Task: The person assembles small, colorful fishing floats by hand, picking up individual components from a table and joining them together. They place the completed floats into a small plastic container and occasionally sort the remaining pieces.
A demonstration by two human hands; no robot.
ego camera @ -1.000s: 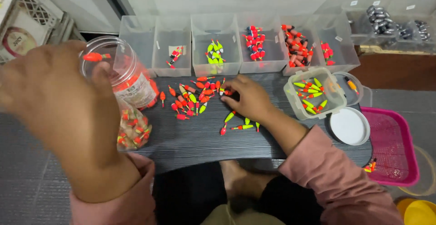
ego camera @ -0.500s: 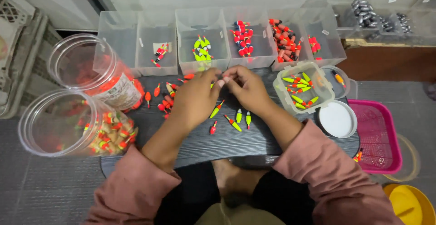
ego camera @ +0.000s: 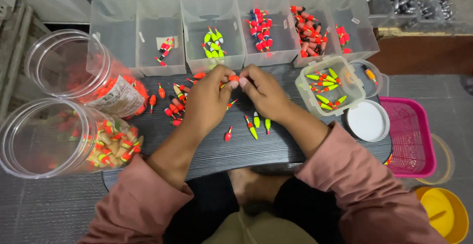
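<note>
Head view: my left hand [ego camera: 207, 101] has left the jar [ego camera: 79, 71] and is now meeting my right hand [ego camera: 263, 91], both pinching one orange float [ego camera: 234, 78] over the bench [ego camera: 221, 150]. Loose floats [ego camera: 172, 101] are lying at nine o'clock, trays [ego camera: 212, 12] at twelve, nothing blocking.

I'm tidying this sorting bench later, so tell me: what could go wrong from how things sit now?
1. Both hands, left hand and right hand, pinch one small orange float between fingertips; it could slip and drop among the loose floats on the dark board.
2. The two clear jars lie on their sides at the board's left edge, mouths open; a nudge might roll them or spill floats.
3. The white lid sits near the board's right edge and could be knocked off.
</note>
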